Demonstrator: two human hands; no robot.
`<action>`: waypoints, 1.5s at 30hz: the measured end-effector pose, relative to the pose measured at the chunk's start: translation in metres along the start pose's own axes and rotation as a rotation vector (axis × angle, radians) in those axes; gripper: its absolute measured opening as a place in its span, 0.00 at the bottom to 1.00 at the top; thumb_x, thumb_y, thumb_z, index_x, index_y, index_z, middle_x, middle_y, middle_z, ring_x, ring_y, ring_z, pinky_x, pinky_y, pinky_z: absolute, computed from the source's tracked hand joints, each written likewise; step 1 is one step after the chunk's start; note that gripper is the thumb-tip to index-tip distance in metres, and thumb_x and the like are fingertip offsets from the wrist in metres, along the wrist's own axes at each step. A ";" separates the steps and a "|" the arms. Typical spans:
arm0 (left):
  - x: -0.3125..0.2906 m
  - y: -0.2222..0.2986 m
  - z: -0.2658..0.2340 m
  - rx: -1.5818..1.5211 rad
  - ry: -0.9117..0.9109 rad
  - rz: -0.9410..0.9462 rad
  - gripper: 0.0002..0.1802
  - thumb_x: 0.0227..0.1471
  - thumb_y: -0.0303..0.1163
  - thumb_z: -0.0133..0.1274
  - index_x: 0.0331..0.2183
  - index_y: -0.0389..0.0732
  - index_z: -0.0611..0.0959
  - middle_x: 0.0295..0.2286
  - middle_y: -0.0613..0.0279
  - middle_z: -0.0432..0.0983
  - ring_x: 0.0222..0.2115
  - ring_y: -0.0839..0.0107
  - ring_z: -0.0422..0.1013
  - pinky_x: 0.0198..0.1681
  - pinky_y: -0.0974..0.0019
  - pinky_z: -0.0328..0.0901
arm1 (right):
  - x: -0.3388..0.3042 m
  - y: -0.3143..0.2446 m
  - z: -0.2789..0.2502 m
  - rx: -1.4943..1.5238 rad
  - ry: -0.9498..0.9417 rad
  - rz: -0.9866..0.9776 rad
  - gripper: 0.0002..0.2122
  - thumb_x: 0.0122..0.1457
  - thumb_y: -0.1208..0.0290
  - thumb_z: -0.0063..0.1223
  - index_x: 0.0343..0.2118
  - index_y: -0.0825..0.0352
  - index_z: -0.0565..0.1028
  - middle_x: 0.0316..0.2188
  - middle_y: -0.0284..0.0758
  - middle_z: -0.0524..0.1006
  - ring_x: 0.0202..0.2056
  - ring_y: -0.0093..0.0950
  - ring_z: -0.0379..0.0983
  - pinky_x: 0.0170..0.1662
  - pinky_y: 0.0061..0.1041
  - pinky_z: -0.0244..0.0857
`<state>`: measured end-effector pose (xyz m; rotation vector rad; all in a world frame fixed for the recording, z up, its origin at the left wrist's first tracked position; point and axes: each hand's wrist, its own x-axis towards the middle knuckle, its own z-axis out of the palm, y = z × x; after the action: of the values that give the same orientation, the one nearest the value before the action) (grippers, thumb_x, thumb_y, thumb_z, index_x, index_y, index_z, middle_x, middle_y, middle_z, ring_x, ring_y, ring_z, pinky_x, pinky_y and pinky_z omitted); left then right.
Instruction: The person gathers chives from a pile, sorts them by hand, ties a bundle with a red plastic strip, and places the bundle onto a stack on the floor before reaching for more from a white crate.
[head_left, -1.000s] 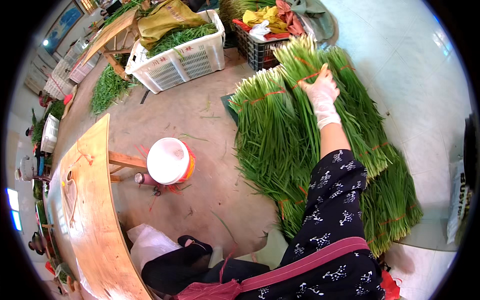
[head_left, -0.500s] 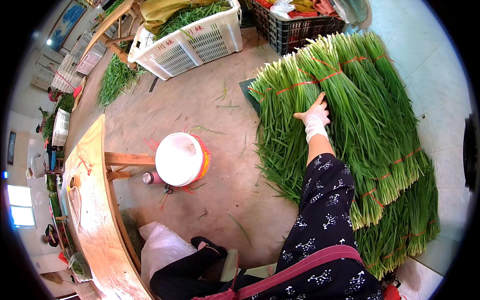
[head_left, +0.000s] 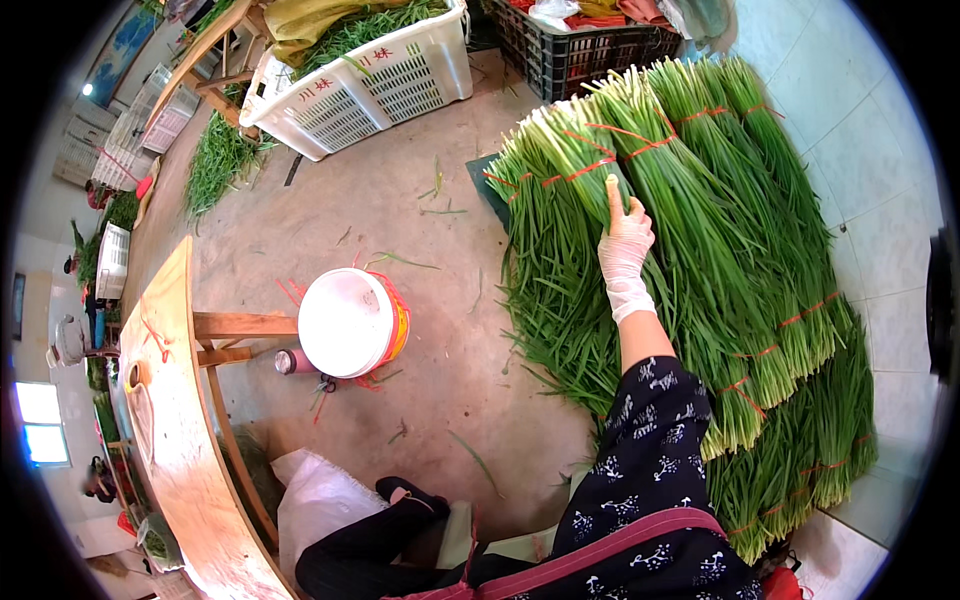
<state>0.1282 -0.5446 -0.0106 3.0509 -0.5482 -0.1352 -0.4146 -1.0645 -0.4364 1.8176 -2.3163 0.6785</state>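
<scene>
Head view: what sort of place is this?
Probably an indoor workroom or packing room for greens: stacked, red-banded leafy bundles, a white slatted crate holding loose greens, and a wooden table.

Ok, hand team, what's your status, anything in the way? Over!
Right hand against tied green bundle; left hand out of view. White bucket left of bundle, not blocking.

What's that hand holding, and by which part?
The gloved right hand touches a bundle of green stalks just below its red tie; whether it grips it cannot be told.
</scene>
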 end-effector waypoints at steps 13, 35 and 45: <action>0.051 -0.124 0.019 -0.107 -0.113 -0.010 0.24 0.49 0.26 0.46 0.51 0.37 0.68 0.25 0.65 0.71 0.24 0.78 0.65 0.30 0.76 0.61 | 0.024 -0.005 -0.004 -0.329 -0.131 -0.004 0.37 0.48 0.77 0.46 0.59 0.36 0.46 0.48 0.38 0.63 0.40 0.38 0.67 0.37 0.42 0.63; -0.019 -0.205 0.110 -0.435 0.023 -0.155 0.26 0.48 0.24 0.51 0.51 0.41 0.69 0.46 0.59 0.68 0.46 0.69 0.65 0.51 0.69 0.58 | -0.328 -0.297 0.052 0.439 -1.383 -0.774 0.16 0.54 0.69 0.41 0.47 0.58 0.69 0.39 0.45 0.73 0.42 0.42 0.68 0.46 0.33 0.63; 0.034 -0.128 0.129 -0.043 -0.080 0.005 0.26 0.49 0.32 0.50 0.50 0.35 0.68 0.49 0.55 0.65 0.51 0.62 0.59 0.56 0.63 0.50 | -0.361 -0.409 0.153 0.463 -1.318 -0.434 0.28 0.53 0.74 0.43 0.58 0.55 0.53 0.55 0.45 0.59 0.53 0.35 0.60 0.54 0.23 0.55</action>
<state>0.1919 -0.4395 -0.1486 3.0129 -0.5497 -0.2664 0.0971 -0.8790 -0.5920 3.6015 -2.1200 -0.2154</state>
